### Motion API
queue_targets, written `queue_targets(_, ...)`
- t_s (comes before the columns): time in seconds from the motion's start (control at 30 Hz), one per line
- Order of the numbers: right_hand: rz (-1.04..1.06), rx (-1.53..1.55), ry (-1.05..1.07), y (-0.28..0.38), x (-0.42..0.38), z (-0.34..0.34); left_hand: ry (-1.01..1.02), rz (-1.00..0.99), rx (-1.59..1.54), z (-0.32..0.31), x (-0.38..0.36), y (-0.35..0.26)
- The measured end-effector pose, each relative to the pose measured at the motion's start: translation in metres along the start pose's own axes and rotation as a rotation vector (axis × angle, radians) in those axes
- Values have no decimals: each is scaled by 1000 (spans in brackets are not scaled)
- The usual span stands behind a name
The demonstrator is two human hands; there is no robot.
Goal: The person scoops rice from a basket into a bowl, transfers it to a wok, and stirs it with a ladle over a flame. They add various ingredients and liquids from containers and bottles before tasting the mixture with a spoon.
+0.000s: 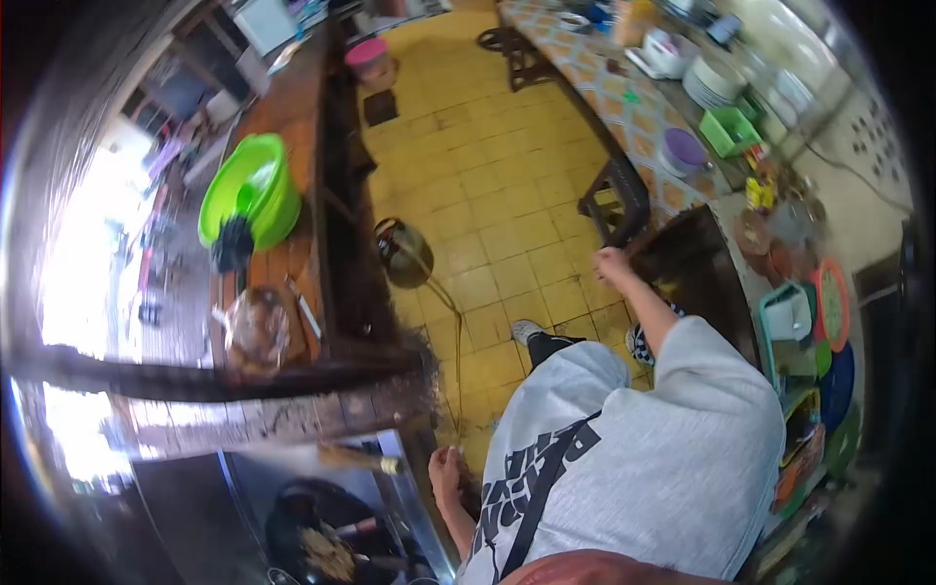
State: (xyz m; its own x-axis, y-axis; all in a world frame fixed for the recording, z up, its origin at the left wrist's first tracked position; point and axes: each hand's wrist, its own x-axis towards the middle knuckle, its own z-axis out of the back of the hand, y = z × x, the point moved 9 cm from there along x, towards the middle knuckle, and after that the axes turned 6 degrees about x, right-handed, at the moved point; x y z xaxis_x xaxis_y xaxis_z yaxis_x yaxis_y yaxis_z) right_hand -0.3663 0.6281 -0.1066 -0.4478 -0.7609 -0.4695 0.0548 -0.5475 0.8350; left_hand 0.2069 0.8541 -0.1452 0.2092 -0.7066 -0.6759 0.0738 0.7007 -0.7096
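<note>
My left hand [446,474] hangs at the stove's edge with its fingers curled in, and nothing shows in it. Close beside it, the end of a wooden handle [363,458] lies across the metal stove edge. A dark wok [283,512] sits on the stove, holding brownish food [328,554]. My right hand [612,268] is held forward on the other side, its fingers closed with nothing visible in them. It is near a dark stool [624,207] that stands against the tiled counter.
On the wooden counter at left stand a green basin [281,207], a plastic bag [258,330] and a knife [308,314]. A round metal container [403,255] with a hose lies on the yellow tiled floor [478,195]. A purple tub [682,152] and green basket [726,133] stand at right.
</note>
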Motion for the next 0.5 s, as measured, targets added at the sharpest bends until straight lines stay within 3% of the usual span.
queue_targets(0.03, 56, 183, -198, -8, 5, 50, 73, -92, 8, -6, 25, -16)
queue_targets(0.07, 22, 415, -255, -12, -1, 84, 79, -100, 125, -20, 29, -63)
queue_targets(0.13, -19, 509, -466, -24, -6, 133, 107, -166, 183, -54, 46, -144)
queue_targets(0.23, -86, 583, -527, -38, -3, 162, 180, -260, 255, -123, 83, -234)
queue_targets(0.33, -81, 456, -459, -36, 45, 178, 248, -368, 276, -210, 126, -301)
queue_targets(0.43, -46, 298, -416, -3, 84, 196, 302, -320, 223, -265, 180, -291)
queue_targets(0.5, 229, 183, -436, 72, 102, 219, 483, -116, 209, -300, 220, -247)
